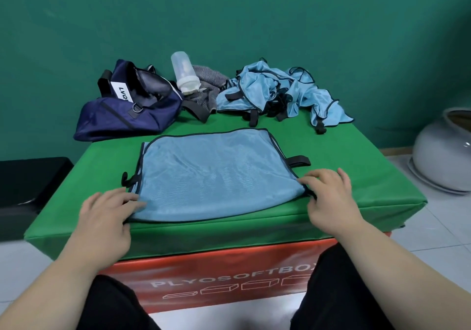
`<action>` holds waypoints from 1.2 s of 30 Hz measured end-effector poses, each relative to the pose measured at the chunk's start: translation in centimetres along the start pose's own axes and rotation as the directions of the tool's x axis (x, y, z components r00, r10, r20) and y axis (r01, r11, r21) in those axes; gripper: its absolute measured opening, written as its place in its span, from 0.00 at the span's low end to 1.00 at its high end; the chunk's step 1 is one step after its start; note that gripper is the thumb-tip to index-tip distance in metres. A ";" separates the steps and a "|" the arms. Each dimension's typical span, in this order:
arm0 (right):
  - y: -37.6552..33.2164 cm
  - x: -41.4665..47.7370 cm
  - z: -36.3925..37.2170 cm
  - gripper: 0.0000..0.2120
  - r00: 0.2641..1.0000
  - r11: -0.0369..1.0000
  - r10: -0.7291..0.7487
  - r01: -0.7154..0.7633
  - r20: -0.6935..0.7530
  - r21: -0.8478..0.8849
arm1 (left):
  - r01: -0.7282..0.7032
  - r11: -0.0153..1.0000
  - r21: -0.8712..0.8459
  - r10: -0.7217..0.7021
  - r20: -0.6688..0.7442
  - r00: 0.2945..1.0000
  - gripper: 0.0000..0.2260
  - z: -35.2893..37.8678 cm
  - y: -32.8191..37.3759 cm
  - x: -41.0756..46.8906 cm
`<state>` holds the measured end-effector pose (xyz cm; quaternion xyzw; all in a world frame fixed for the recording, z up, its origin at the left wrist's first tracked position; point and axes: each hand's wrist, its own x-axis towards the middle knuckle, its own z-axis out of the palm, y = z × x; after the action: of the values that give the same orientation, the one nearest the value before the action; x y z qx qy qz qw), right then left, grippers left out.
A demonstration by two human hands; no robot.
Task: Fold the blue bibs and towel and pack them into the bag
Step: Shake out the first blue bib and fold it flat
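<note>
A light blue mesh bib (211, 174) with black trim lies spread flat on the green box top (356, 166). My left hand (107, 217) pinches its near left corner. My right hand (331, 199) pinches the near right corner, with the fingers curled over the edge. A heap of more blue bibs (277, 92) with black straps lies at the back right. The navy bag (130, 105) sits open at the back left. A grey striped towel (206, 87) lies crumpled between the bag and the heap.
A clear plastic bottle (184, 73) leans on the towel. The green top sits on a red soft box (229, 273). A grey ceramic pot (446, 151) stands on the floor at right, a black block (28, 184) at left. My knees are in front of the box.
</note>
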<state>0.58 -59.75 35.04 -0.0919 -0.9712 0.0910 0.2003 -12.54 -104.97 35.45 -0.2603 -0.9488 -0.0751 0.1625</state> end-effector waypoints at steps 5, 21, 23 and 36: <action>-0.6 -0.5 0.4 0.23 0.989 0.990 -0.140 0.139 0.048 0.021 | -0.160 0.987 0.022 0.158 0.077 0.984 0.18 -0.4 1.5 -0.7; 0.4 1.2 0.9 0.09 0.986 0.982 0.071 -0.096 0.154 0.161 | 0.217 0.971 -0.097 -0.187 0.253 0.949 0.06 -1.2 0.3 0.8; 0.3 1.2 0.7 0.08 0.987 0.985 0.072 -0.094 0.144 0.145 | 0.235 0.965 -0.115 -0.203 0.235 0.951 0.05 -1.3 0.2 0.8; -0.6 -1.2 -2.3 0.09 0.979 0.982 0.104 -0.130 0.177 0.138 | 0.245 0.944 -0.221 -0.189 0.245 0.951 0.07 -2.7 1.6 -0.5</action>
<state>2.57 -60.26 36.80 -0.1258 -0.9680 0.1823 0.1178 -10.60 -104.42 37.87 -0.1787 -0.9669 -0.1818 0.0132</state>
